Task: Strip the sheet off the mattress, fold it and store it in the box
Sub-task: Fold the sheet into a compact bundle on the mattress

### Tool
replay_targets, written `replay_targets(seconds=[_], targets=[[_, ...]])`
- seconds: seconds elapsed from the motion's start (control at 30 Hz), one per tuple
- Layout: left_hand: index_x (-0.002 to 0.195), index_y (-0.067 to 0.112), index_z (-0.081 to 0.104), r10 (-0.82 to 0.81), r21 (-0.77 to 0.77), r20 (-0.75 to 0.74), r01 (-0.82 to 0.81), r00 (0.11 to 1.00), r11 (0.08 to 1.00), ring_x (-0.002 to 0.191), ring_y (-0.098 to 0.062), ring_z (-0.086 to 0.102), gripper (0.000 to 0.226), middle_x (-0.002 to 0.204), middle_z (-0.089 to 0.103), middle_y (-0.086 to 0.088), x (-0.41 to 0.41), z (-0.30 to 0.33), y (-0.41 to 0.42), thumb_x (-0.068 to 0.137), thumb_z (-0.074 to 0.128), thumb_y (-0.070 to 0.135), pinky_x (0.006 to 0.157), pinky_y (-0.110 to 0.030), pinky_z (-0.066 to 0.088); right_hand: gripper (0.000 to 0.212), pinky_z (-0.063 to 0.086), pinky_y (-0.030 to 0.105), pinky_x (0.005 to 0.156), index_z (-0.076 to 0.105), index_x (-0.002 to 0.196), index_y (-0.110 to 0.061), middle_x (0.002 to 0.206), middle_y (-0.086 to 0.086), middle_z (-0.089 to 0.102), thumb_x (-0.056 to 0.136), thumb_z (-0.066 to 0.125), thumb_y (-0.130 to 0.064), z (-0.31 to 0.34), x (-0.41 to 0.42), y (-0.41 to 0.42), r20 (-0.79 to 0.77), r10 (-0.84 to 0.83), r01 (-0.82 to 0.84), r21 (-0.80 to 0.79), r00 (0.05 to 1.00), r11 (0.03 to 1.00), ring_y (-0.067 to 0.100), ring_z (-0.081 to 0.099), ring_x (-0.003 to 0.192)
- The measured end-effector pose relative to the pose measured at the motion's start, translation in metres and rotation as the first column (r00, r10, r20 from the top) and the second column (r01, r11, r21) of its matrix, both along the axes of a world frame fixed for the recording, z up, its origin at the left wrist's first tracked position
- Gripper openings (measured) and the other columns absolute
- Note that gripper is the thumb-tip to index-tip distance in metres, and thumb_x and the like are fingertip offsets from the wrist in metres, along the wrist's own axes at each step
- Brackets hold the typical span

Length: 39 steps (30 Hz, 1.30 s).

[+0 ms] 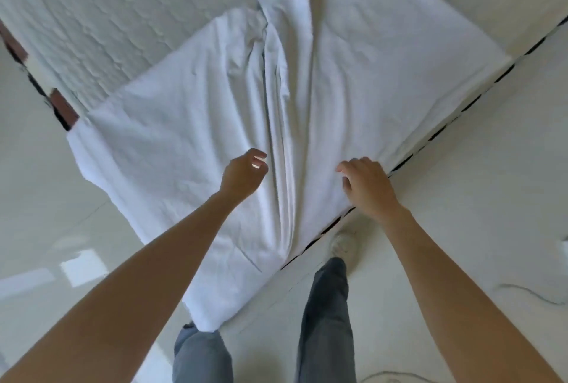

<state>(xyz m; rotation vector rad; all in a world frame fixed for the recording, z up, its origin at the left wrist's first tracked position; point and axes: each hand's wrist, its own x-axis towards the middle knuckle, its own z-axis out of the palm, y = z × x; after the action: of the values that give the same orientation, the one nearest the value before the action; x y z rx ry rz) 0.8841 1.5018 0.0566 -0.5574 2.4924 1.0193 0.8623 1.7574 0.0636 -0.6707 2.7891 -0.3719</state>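
A white sheet (184, 124) lies loose over the near corner of the mattress (92, 13), whose quilted top is bare at the upper left. The sheet is bunched into long folds down its middle, and one end hangs off the corner to the floor. My left hand (246, 173) hovers just above the sheet left of the folds, fingers loosely curled, holding nothing. My right hand (368, 185) rests palm down on the sheet at the mattress's right edge, its fingers bent onto the cloth. No box is in view.
Pale glossy floor (46, 229) surrounds the bed corner. My legs in grey trousers (325, 321) and a light shoe (344, 244) stand at the corner. A thin cable (528, 293) lies on the floor at the right. Dark slots line the mattress's right edge (504, 73).
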Motion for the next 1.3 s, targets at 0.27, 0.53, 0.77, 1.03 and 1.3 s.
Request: replay_targets(seconds=[0.27, 0.53, 0.77, 1.03, 1.3], targets=[[0.117, 0.018, 0.056, 0.382, 0.075, 0.036, -0.384, 0.923, 0.920, 0.099, -0.016, 0.062, 0.031, 0.113, 0.064, 0.000, -0.092, -0.013, 0.036, 0.086, 0.059, 0.025, 0.083, -0.026, 0.045, 0.033, 0.050, 0.037, 0.065, 0.068, 0.088, -0.006, 0.077, 0.008, 0.066, 0.060, 0.070, 0.010, -0.006, -0.159, -0.004, -0.108, 0.406, -0.408, 0.010, 0.907, 0.913, 0.031, 0.062, 0.074], [0.129, 0.013, 0.046, 0.451, 0.118, -0.054, -0.442, 0.891, 0.889, 0.115, -0.023, 0.052, 0.053, 0.127, 0.049, -0.009, -0.163, -0.074, 0.033, 0.082, 0.067, 0.024, 0.093, -0.028, 0.038, 0.039, 0.047, 0.033, 0.071, 0.066, 0.086, -0.009, 0.090, 0.006, 0.065, 0.066, 0.036, 0.005, -0.052, -0.269, -0.098, -0.201, 0.654, -0.657, 0.061, 0.730, 0.752, 0.029, 0.060, 0.086], [0.118, 0.024, 0.058, 0.161, -0.188, -0.170, -0.193, 0.972, 0.963, 0.115, -0.022, 0.043, 0.038, 0.126, 0.045, -0.004, -0.185, -0.108, 0.031, 0.082, 0.065, 0.032, 0.082, -0.032, 0.048, 0.028, 0.043, 0.044, 0.099, 0.070, 0.091, -0.016, 0.080, 0.002, 0.066, 0.068, 0.059, -0.006, -0.099, -0.341, -0.154, -0.108, 0.872, -0.755, 0.457, 0.478, 0.471, 0.023, 0.064, 0.092], [0.125, 0.019, 0.051, 0.207, -0.133, -0.126, -0.223, 0.970, 0.966, 0.104, -0.025, 0.052, 0.042, 0.113, 0.056, -0.003, -0.205, -0.091, 0.044, 0.085, 0.060, 0.030, 0.080, -0.034, 0.043, 0.016, 0.036, 0.035, 0.104, 0.060, 0.078, -0.007, 0.063, 0.007, 0.049, 0.073, 0.049, 0.003, -0.055, -0.391, -0.117, -0.434, 0.824, -0.842, 0.226, 0.364, 0.490, 0.027, 0.050, 0.059], [0.112, 0.022, 0.058, -0.009, -0.164, 0.074, 0.021, 0.997, 0.986, 0.095, -0.030, 0.060, 0.028, 0.105, 0.064, -0.001, -0.160, -0.061, 0.094, 0.085, 0.050, 0.022, 0.075, -0.034, 0.046, 0.035, 0.038, 0.028, 0.072, 0.061, 0.072, -0.012, 0.059, 0.003, 0.046, 0.073, 0.032, 0.008, -0.039, -0.372, -0.004, -0.255, 0.876, -0.854, 0.232, 0.409, 0.466, 0.025, 0.042, 0.054]])
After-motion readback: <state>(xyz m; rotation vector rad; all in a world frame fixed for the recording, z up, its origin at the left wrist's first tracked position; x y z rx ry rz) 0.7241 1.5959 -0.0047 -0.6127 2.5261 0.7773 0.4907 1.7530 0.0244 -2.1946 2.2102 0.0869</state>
